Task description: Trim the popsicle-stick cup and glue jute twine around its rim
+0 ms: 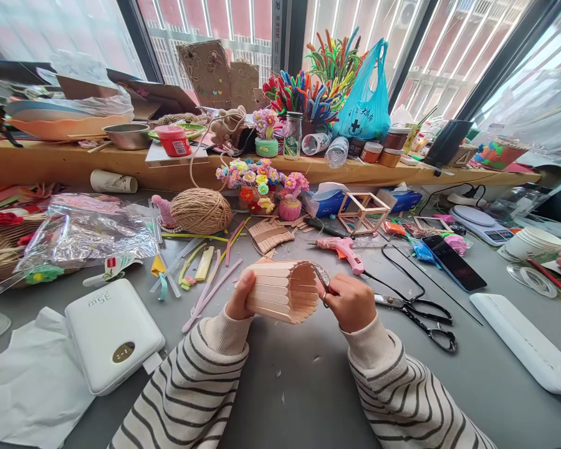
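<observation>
Over gray table (pixel 303 411), left hand (pixel 240 297) gripping wooden cup (pixel 273 292), right hand (pixel 354 302) grasping half-hidden scissors (pixel 325 282)

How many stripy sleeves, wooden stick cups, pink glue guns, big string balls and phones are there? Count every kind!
Stripy sleeves: 2
Wooden stick cup: 1
Pink glue gun: 1
Big string ball: 1
Phone: 1
Total: 6

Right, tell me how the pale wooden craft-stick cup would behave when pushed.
The pale wooden craft-stick cup looks hollow and thin-walled, so probably light. Its flat sticks seem stiff, but their seams might split. Being round, it could roll on its side.
</observation>
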The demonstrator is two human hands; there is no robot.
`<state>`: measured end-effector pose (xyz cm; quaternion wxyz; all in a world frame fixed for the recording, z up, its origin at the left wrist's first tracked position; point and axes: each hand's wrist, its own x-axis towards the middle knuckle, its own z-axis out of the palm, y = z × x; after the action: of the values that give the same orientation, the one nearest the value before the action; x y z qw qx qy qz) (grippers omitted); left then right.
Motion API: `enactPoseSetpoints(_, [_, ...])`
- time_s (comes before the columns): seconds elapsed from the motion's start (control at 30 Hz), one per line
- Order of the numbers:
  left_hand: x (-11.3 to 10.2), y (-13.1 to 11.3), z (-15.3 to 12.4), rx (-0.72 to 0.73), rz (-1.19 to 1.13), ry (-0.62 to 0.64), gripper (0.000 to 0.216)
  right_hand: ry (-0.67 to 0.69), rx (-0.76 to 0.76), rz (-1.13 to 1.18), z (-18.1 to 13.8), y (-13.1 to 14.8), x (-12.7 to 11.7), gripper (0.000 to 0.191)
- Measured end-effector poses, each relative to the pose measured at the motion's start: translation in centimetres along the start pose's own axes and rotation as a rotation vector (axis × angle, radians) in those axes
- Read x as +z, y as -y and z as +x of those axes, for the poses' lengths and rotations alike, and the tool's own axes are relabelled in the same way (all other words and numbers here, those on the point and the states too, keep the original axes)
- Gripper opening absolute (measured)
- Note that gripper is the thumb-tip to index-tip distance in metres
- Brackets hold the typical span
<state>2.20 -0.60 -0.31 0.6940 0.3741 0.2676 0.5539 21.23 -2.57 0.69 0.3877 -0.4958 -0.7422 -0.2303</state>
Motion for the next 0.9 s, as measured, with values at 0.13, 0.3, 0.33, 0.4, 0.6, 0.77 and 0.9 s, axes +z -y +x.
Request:
enactPoseSetpoints(0.13, [0.1,-0.6,-0.4,-0.108,-0.072,0.039,0.052,0.022,0.039,0.032,0.0,0.2,-0.2,0.048])
enactPoseSetpoints(0.3, [-0.6,-1.1,-0.7,-0.339,-0.076,-0.018,0.051,0.076,0.101,0.045,-0.1,0.5,-0.4,0.042])
enactPoseSetpoints(0.33, [-0.7,-1.2,-0.7,-0.361,-0.072,-0.037,0.051,0.073,0.094,0.035,0.0,0.5,-0.4,0.042])
enactPoseSetpoints(0.4, [-0.8,-1.4,-0.7,-0.405,-0.072,-0.061,0.054,0.068,0.047,0.011,0.0,0.4,-0.5,0.041])
enactPoseSetpoints(0.6, [-0.9,-1.4,-0.5,-0.434,-0.096,-0.072,0.067,0.022,-0.132,-0.094,0.5,-0.3,-0.6,0.042])
enactPoseSetpoints(0.77, [-0.5,-1.6,-0.5,-0.407,-0.124,-0.091,0.065,0.008,-0.157,-0.102,1.0,-0.7,-0.8,0.042])
enactPoseSetpoints(0.9, [0.1,-1.6,-0.6,-0.384,-0.126,-0.1,0.06,0.039,-0.126,-0.033,1.5,-1.0,-1.0,0.046])
